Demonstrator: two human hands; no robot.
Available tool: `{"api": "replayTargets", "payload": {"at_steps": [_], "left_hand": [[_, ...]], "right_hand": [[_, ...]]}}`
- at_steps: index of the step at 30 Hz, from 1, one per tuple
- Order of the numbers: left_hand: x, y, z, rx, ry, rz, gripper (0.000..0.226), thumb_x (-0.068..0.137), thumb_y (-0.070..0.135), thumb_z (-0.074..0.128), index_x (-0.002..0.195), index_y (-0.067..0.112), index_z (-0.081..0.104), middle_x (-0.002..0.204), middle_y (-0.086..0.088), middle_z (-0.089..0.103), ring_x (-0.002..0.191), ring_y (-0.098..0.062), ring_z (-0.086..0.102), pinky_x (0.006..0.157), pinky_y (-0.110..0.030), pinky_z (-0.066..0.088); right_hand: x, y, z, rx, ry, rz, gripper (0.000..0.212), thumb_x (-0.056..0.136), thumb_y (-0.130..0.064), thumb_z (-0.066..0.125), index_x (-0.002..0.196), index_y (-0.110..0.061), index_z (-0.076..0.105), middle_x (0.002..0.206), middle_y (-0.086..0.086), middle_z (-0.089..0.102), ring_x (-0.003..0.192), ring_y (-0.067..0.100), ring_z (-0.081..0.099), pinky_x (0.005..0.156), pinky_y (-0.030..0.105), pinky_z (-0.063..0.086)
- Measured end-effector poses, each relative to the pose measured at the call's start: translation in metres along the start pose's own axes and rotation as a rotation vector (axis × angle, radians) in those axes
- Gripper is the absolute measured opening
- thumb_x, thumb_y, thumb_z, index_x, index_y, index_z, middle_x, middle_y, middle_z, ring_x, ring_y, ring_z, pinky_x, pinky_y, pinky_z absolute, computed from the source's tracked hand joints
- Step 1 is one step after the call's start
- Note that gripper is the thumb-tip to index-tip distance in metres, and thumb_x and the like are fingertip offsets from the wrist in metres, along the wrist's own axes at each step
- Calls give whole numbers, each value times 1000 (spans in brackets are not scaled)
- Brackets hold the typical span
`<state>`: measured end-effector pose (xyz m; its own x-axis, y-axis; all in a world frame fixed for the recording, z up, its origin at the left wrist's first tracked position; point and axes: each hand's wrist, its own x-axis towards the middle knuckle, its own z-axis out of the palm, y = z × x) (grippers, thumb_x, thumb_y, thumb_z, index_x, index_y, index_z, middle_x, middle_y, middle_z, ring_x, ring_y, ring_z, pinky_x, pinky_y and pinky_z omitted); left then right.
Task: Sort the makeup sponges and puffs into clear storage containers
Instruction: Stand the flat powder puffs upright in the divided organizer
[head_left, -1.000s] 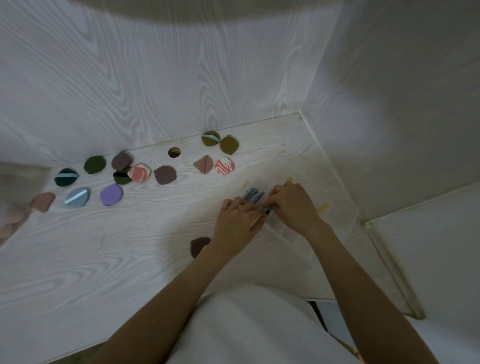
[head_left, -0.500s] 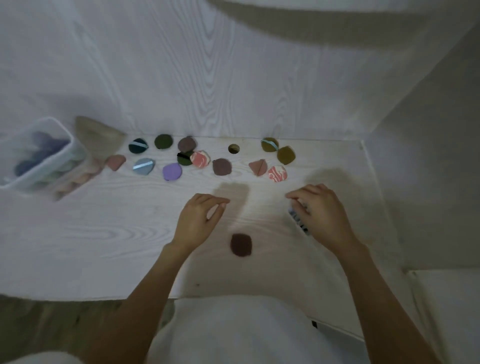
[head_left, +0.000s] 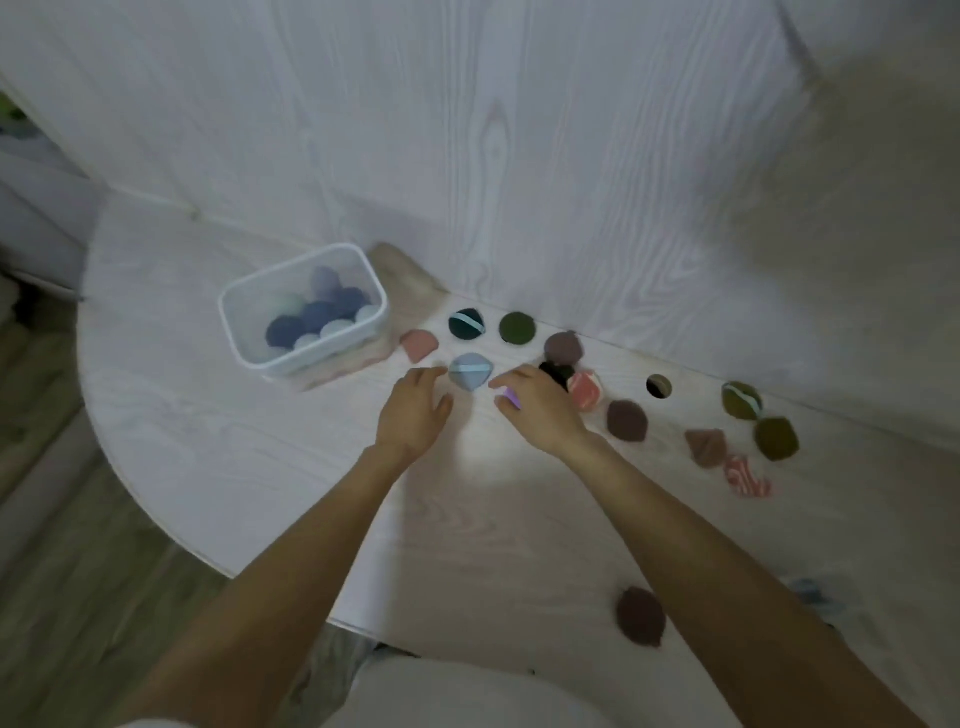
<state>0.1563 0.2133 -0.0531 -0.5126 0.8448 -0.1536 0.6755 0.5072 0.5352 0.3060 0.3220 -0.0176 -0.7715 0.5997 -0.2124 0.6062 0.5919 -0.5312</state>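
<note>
Clear storage container (head_left: 306, 358), rounded rectangle, upright and open, left of and beyond the left hand (head_left: 413, 410), holding blue, pale and lilac sponges (head_left: 317, 314). Light blue puff (head_left: 469, 371) with a pale strap, flat, between both hands' fingertips. Purple puff (head_left: 511, 399) mostly hidden under the right hand (head_left: 537, 410). Teal (head_left: 467, 323), olive (head_left: 517, 327), mauve (head_left: 564, 347), pink (head_left: 418, 345) puffs beyond; marbled red (head_left: 585, 390) and brown (head_left: 627, 421) right of that hand.

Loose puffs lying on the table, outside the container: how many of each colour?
Olive green: 3
Brown or mauve: 4
Red-white marbled: 2
Blue or teal: 2
Pink: 1
Purple, partly under the right hand: 1
Black, partly hidden: 1
Total: 14
</note>
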Motion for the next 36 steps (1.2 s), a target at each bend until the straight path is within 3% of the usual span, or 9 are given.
{"api": "replayTargets", "payload": {"at_steps": [6, 10, 13, 16, 19, 25, 28, 31, 36], "left_hand": [[44, 4, 12, 33, -36, 30, 53, 89, 33, 57, 136, 14, 42, 140, -12, 41, 123, -28, 43, 94, -39, 43], [59, -3, 17, -101, -61, -6, 37, 87, 31, 61, 119, 14, 56, 120, -9, 56, 106, -23, 55, 86, -32, 45], [62, -6, 15, -221, -51, -9, 26, 85, 26, 64, 103, 10, 57, 98, -8, 60, 80, -16, 55, 72, -24, 42], [61, -10, 14, -302, -58, 16, 21, 84, 25, 66, 96, 15, 52, 88, 0, 57, 76, -11, 54, 70, -22, 42], [59, -9, 16, -333, -73, -7, 23, 85, 25, 64, 104, 17, 53, 96, 3, 59, 83, -9, 56, 74, -22, 41], [48, -1, 16, -365, -142, 37, 32, 89, 16, 59, 119, 16, 50, 114, -7, 63, 96, -18, 60, 80, -25, 45], [24, 8, 11, -459, -167, 44, 36, 87, 13, 61, 121, 18, 49, 109, -5, 63, 92, -17, 62, 79, -28, 50], [-8, 23, 6, -535, -203, 35, 32, 82, 12, 67, 109, 21, 52, 95, 4, 63, 81, -8, 63, 72, -18, 51], [-64, 73, 19, -511, -265, 339, 15, 80, 9, 70, 92, 14, 63, 85, 6, 66, 71, -4, 62, 68, -13, 51]], "right_hand": [[68, -11, 11, -27, 42, 84, 36, 95, -19, 48, 130, -15, 50, 133, 8, 49, 115, 22, 51, 93, 34, 47], [80, -12, 28, -3, -10, 144, 34, 92, -17, 53, 126, -12, 51, 128, 11, 52, 112, 24, 50, 93, 32, 42], [78, -13, 39, -19, 110, 156, 26, 90, -17, 55, 115, -12, 59, 116, 9, 58, 105, 24, 51, 88, 30, 40], [64, 5, 37, -161, 300, 200, 20, 87, -13, 56, 106, -12, 64, 108, 9, 64, 102, 28, 54, 85, 34, 39], [39, 36, 27, -262, 380, 321, 18, 83, -10, 59, 100, -11, 66, 108, 13, 62, 101, 35, 54, 80, 40, 38], [14, 57, 20, -299, 250, 345, 35, 87, -16, 57, 122, -13, 56, 129, 12, 53, 113, 34, 47, 87, 42, 35], [-2, 56, 23, -222, 249, 370, 38, 85, -9, 56, 123, -10, 55, 133, 13, 51, 119, 33, 45, 93, 44, 35], [-35, 46, 21, 32, 346, 341, 36, 85, -10, 60, 121, -8, 58, 133, 13, 52, 122, 31, 46, 101, 42, 34], [-130, 17, 10, 318, 411, 269, 23, 89, -18, 60, 112, -17, 61, 112, -1, 64, 97, 13, 55, 83, 20, 41]]}}
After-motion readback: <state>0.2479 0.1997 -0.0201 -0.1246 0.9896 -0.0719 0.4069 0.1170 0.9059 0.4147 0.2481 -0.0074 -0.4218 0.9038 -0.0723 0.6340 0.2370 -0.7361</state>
